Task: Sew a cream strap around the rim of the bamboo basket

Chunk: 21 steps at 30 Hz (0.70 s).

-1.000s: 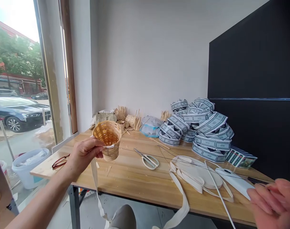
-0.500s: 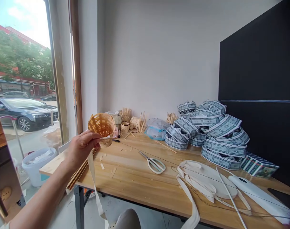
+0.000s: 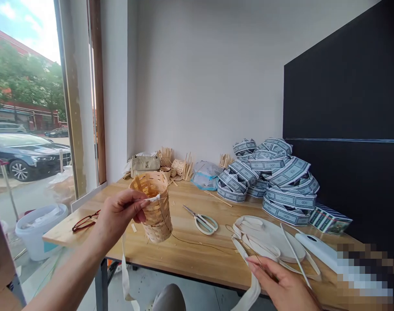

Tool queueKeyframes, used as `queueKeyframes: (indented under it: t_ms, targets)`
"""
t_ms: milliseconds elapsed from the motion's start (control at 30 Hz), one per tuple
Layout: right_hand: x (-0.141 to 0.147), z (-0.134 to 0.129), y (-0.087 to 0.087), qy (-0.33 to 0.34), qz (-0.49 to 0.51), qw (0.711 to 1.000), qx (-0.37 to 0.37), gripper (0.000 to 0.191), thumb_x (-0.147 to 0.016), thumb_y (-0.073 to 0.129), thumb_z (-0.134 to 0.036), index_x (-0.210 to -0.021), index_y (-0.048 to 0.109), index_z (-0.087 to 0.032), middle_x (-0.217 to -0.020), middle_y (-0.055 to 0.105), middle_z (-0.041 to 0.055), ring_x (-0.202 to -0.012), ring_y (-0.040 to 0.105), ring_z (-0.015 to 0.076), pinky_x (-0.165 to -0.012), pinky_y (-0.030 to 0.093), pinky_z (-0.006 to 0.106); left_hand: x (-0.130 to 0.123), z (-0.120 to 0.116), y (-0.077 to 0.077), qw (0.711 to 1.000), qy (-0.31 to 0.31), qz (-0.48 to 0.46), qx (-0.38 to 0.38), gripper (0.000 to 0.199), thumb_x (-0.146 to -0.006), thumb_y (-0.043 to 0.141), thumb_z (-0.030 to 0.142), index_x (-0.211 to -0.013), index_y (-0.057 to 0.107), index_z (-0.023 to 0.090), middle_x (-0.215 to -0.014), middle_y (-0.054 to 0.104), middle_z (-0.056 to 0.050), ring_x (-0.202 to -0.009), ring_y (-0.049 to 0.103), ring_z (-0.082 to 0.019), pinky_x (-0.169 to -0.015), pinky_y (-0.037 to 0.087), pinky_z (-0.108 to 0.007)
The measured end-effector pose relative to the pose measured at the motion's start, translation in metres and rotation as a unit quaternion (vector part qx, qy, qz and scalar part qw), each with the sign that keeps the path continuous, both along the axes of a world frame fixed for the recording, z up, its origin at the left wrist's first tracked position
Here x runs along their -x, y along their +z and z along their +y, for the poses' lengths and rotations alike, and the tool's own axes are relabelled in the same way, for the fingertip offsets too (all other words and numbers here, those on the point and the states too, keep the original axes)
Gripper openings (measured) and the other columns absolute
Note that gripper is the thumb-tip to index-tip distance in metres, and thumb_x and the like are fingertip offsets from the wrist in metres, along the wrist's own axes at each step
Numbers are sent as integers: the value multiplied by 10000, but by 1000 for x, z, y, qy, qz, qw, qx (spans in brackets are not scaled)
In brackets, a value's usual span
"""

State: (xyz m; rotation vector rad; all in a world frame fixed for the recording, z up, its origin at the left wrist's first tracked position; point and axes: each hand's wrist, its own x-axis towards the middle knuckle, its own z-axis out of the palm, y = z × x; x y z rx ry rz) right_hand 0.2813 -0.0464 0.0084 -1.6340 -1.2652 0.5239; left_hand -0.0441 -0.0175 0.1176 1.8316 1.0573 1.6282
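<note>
My left hand [image 3: 121, 211] pinches the near rim of a woven wood-strip basket [image 3: 159, 224], held above the table with its open top tilted toward me. A white fabric tape [image 3: 127, 276] hangs below that hand, and white material also shows at the rim under my fingertips. From the rim a thin dark thread [image 3: 200, 245] runs down the basket and slackly across to the right. My right hand [image 3: 277, 278] is closed in a pinch on the thread at lower right, over a loose strip of white tape [image 3: 252, 291]. Whether a needle is there is too small to tell.
Green-handled scissors [image 3: 206, 223] lie mid-table. Coiled white tape [image 3: 255, 231], a white stick [image 3: 295, 255] and a long pale device [image 3: 323, 252] lie right. Behind are patterned bands [image 3: 289, 198], a plastic bag [image 3: 206, 172], small baskets [image 3: 184, 167] and a handbag [image 3: 145, 163]. Glasses [image 3: 86, 221] lie left.
The basket has come nearer and turned, so its woven side now shows. My right hand has entered from the lower right. The thread, earlier stretched straight across the table, now hangs slack.
</note>
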Motion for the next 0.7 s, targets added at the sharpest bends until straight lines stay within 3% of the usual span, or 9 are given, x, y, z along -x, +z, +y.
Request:
queueKeyframes:
  t_ms: [33,133,200,267,433,600,700]
  targets:
    - [16,-3,12,8,39,998,-39,308,-625,620,-487,-738,722,-219,-515,539,-12,-489,481,154,-496,386,255,-5,-1,-2,1000,-10,3,1,151,-726,615,272,-660,660,144,-435,599,12,-402,547,-103,-412,472,-178]
    - [70,-11,45,127,171,972,-104,414,-654,624,-506,-894,707,-179,-473,353,-63,-427,334,103,-420,285,228,-20,-3,-9,999,-34,13,-14,143,-731,604,258,-667,662,145,-429,596,15,-392,545,-104,-396,468,-175]
    - [101,-13,62,164,181,961,-126,389,-688,621,-441,-966,680,-176,-511,314,-75,-450,308,92,-433,282,216,-29,-5,-12,999,-31,23,-39,130,-740,592,235,-674,666,151,-436,593,22,-396,549,-101,-402,470,-170]
    - [122,-10,73,170,157,961,-150,316,-670,617,-374,-905,663,-167,-525,325,-75,-467,315,90,-438,287,207,-36,-8,-14,997,-17,41,-69,118,-750,583,211,-690,673,163,-455,598,31,-406,557,-95,-417,474,-163]
    - [141,2,75,139,81,970,-184,150,-707,567,-317,-684,565,-168,-520,406,-57,-485,339,89,-450,284,201,-43,-13,-20,986,25,97,-134,111,-770,575,198,-731,679,187,-493,617,46,-426,581,-88,-444,475,-154]
    - [142,-5,70,238,66,943,-224,224,-770,465,-228,-553,434,-181,-499,358,-64,-468,303,69,-434,256,182,-47,-14,-25,988,16,101,-115,117,-774,569,211,-727,674,194,-499,611,51,-430,581,-89,-435,477,-151]
    - [140,-11,70,242,66,937,-242,241,-762,462,-209,-541,370,-193,-492,318,-71,-457,282,65,-418,239,175,-49,-15,-27,990,10,89,-108,115,-766,575,219,-710,672,189,-489,607,49,-418,572,-89,-432,478,-151]
